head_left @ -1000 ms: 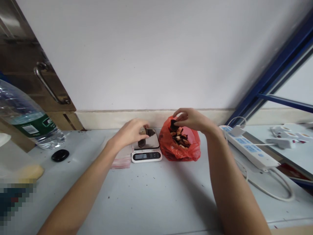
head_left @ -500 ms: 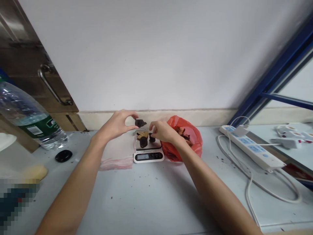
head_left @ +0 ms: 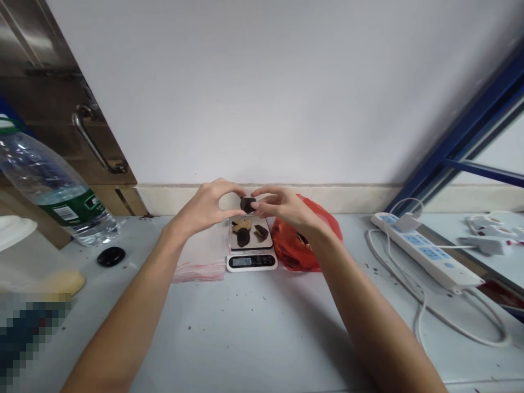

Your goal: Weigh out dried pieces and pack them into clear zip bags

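Observation:
Above the small white digital scale (head_left: 251, 262), my left hand (head_left: 210, 206) and my right hand (head_left: 282, 206) meet at a dark dried piece (head_left: 248, 204). My left thumb and finger pinch its left side, and my right fingertips close on its right side. On the scale's plate lie a tan piece (head_left: 242, 225), a dark round piece (head_left: 243, 237) and a brown curled piece (head_left: 261, 233). The red plastic bag (head_left: 292, 251) stands right of the scale, its contents mostly hidden behind my right wrist. Left of the scale lies a stack of clear bags with red edges (head_left: 200, 256).
A large water bottle (head_left: 61, 185), a black oval object (head_left: 111, 256) and a white-lidded container (head_left: 20, 256) are at the left. On the right lies a white power strip (head_left: 429, 251) with looping cables. A wall rises behind the table.
My right hand has lifted from the scale up to my left hand. A brown piece now lies on the plate's right side, where a dark piece was. The camera view has shifted slightly.

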The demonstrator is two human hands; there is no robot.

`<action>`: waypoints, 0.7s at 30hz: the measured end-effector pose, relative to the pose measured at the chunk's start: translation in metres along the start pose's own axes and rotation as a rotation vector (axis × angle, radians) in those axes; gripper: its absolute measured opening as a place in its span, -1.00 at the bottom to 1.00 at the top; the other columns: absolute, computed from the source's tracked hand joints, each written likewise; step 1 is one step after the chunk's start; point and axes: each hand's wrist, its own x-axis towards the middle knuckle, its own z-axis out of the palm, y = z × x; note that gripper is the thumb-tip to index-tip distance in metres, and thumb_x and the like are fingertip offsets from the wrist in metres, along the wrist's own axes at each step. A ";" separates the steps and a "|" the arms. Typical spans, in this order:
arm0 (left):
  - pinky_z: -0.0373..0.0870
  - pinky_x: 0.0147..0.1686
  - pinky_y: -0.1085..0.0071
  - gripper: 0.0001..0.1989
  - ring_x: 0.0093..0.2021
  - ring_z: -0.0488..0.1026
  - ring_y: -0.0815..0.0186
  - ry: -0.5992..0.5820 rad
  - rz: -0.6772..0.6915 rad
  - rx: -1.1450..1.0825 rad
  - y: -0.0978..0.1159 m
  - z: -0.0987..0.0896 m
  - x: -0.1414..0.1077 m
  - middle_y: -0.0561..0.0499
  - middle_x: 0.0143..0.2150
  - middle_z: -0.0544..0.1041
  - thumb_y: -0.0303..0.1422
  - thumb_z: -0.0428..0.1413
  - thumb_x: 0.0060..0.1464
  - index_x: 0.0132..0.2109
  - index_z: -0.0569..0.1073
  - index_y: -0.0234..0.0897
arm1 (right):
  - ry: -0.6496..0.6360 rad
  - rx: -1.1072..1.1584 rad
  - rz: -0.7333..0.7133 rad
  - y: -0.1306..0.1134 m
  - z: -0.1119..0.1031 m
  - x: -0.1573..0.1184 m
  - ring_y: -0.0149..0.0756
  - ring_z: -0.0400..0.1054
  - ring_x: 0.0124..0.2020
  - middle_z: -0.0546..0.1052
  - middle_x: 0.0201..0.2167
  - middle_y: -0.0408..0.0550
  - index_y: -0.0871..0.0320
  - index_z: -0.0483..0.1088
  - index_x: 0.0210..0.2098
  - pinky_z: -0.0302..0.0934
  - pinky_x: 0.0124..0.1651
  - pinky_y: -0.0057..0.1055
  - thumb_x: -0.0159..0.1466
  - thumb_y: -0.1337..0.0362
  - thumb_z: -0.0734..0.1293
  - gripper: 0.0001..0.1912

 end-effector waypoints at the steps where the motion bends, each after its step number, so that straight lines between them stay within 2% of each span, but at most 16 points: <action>1: 0.37 0.09 0.21 -0.67 0.00 0.51 0.14 0.003 0.011 -0.002 0.002 0.000 0.000 0.02 -0.03 0.63 -0.11 0.23 0.13 -0.01 0.55 -0.13 | 0.005 0.010 -0.011 0.000 -0.001 0.000 -0.33 0.52 -0.28 0.62 -0.40 -0.10 0.18 0.47 -0.10 0.39 -0.04 -0.34 0.24 0.35 0.41 -0.78; 5: 0.36 0.12 0.17 -0.55 0.04 0.50 0.10 -0.011 -0.010 0.022 0.004 -0.001 0.000 -0.02 0.03 0.61 -0.05 0.25 0.10 0.07 0.52 -0.13 | 0.124 -0.015 -0.084 0.003 -0.015 0.003 -0.34 0.47 -0.34 0.58 -0.47 -0.15 0.17 0.46 -0.13 0.37 -0.10 -0.34 0.15 0.40 0.41 -0.73; 8: 0.37 0.11 0.19 -0.61 0.01 0.51 0.11 -0.031 -0.046 0.045 0.001 -0.004 0.000 -0.04 0.02 0.62 -0.11 0.21 0.13 0.05 0.53 -0.17 | 0.243 -0.095 -0.100 0.003 -0.035 -0.001 -0.32 0.46 -0.37 0.60 -0.44 -0.13 0.16 0.45 -0.07 0.35 -0.17 -0.34 0.11 0.39 0.40 -0.64; 10: 0.38 0.08 0.21 -0.65 -0.01 0.53 0.13 -0.073 -0.082 0.049 -0.004 -0.007 -0.001 -0.05 -0.01 0.62 -0.15 0.18 0.14 0.02 0.54 -0.20 | 0.279 -0.179 -0.067 0.003 -0.051 -0.006 -0.33 0.45 -0.40 0.60 -0.44 -0.10 0.17 0.46 -0.10 0.33 -0.22 -0.37 0.12 0.38 0.39 -0.68; 12: 0.41 0.05 0.24 -0.64 -0.01 0.53 0.13 -0.171 -0.136 0.042 -0.008 -0.011 -0.003 -0.06 -0.01 0.62 -0.13 0.16 0.12 -0.01 0.54 -0.20 | 0.273 -0.309 0.002 0.003 -0.066 -0.011 -0.33 0.43 -0.44 0.60 -0.45 -0.09 0.18 0.49 -0.16 0.30 -0.29 -0.40 0.14 0.36 0.39 -0.76; 15: 0.42 0.00 0.29 -0.54 0.02 0.54 0.12 -0.416 -0.235 0.039 -0.014 -0.016 -0.007 -0.09 0.04 0.61 -0.04 0.16 0.07 0.05 0.52 -0.17 | 0.222 -0.580 0.165 0.005 -0.085 -0.016 -0.30 0.45 -0.42 0.61 -0.44 -0.08 0.17 0.54 -0.23 0.29 -0.33 -0.42 0.12 0.38 0.39 -0.80; 18: 0.41 0.03 0.28 -0.30 0.08 0.53 0.07 -0.622 -0.338 0.061 -0.019 -0.017 -0.012 -0.15 0.14 0.56 0.02 0.20 -0.03 0.23 0.40 -0.15 | 0.133 -0.808 0.306 0.011 -0.095 -0.016 -0.26 0.51 -0.36 0.64 -0.40 -0.07 0.14 0.57 -0.24 0.33 -0.29 -0.42 0.10 0.41 0.40 -0.78; 21: 0.38 0.10 0.23 -0.02 0.18 0.46 0.00 -0.715 -0.377 0.059 -0.022 -0.011 -0.015 -0.21 0.27 0.46 0.06 0.29 -0.21 0.36 0.26 -0.13 | 0.037 -0.916 0.354 0.015 -0.094 -0.013 -0.21 0.55 -0.30 0.65 -0.39 -0.06 0.12 0.59 -0.15 0.37 -0.25 -0.39 0.14 0.32 0.41 -0.74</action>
